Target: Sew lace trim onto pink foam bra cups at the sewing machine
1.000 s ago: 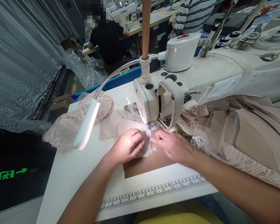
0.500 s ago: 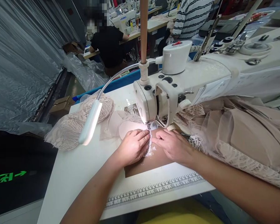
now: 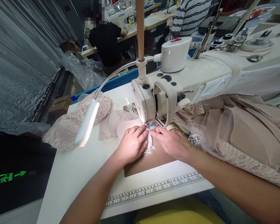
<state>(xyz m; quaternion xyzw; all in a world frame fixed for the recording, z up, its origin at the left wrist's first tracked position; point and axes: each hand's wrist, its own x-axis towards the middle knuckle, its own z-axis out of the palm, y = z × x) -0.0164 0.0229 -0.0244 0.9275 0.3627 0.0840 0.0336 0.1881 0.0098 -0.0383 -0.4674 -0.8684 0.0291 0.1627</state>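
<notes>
Under the needle area of a white sewing machine (image 3: 143,104) lies a small whitish lace fabric piece (image 3: 150,141), lit brightly. My left hand (image 3: 134,143) is on its left side, fingers together and pressing the fabric near the presser foot (image 3: 149,125). From the right, my right hand (image 3: 171,141) pinches at the edge of the same piece, with curled fingers close to the foot. Both thumbs' grips are partly hidden. A pale pink fabric cup (image 3: 126,126) lies just behind my left hand. Beneath both hands is a brown sheet (image 3: 140,168) on the table.
Lace cups (image 3: 60,132) lie at the table's left, under a gooseneck lamp (image 3: 87,124). Beige fabric and lace (image 3: 252,133) are heaped on the right. A printed ruler (image 3: 154,189) runs along the front edge. Two people sit or stand at machines behind.
The lace piece has moved away from me toward the presser foot, so less of it shows. My right hand's fingers have shifted slightly forward and left, closer to the foot.
</notes>
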